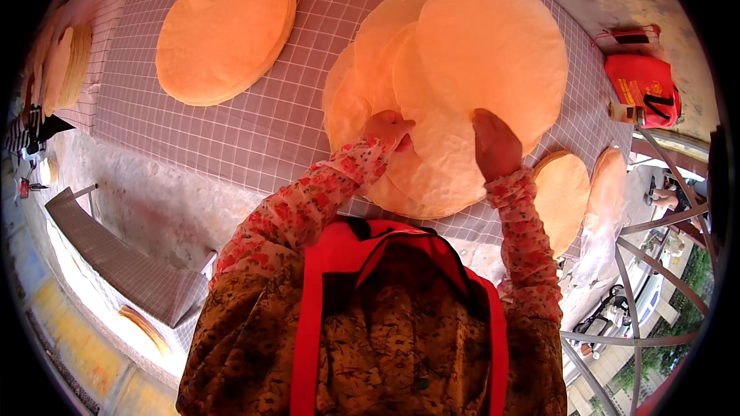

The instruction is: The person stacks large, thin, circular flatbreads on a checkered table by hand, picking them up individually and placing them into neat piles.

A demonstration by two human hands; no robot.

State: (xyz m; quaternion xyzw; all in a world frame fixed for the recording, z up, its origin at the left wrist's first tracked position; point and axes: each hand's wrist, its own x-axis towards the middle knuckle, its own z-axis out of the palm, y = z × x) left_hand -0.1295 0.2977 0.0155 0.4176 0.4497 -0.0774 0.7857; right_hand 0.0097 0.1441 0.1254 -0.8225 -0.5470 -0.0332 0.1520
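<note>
In front of me, large thin round pancakes [493, 38] lie fanned out and overlapping on the checked tablecloth. My left hand [388, 129] is closed in a pinch at the nearer pancakes, its thumb and fingertips together on the thin sheet. To its right, my right hand [496, 146] has its fingers pressed together with the thumb, at the edge of the same pancake sheet [439, 158] that stretches between both hands. Exactly how much of the sheet each grip takes in is hidden by the fingers. Floral sleeves cover both forearms.
A neat pancake stack [223, 31] sits at the far left of the table [324, 0]. More pancakes [561, 192] lie at the right edge, beside a plastic-wrapped pile [605, 192]. A red bag [644, 85] rests beyond. Another stack [68, 69] stands far left; a bench [123, 254] is below.
</note>
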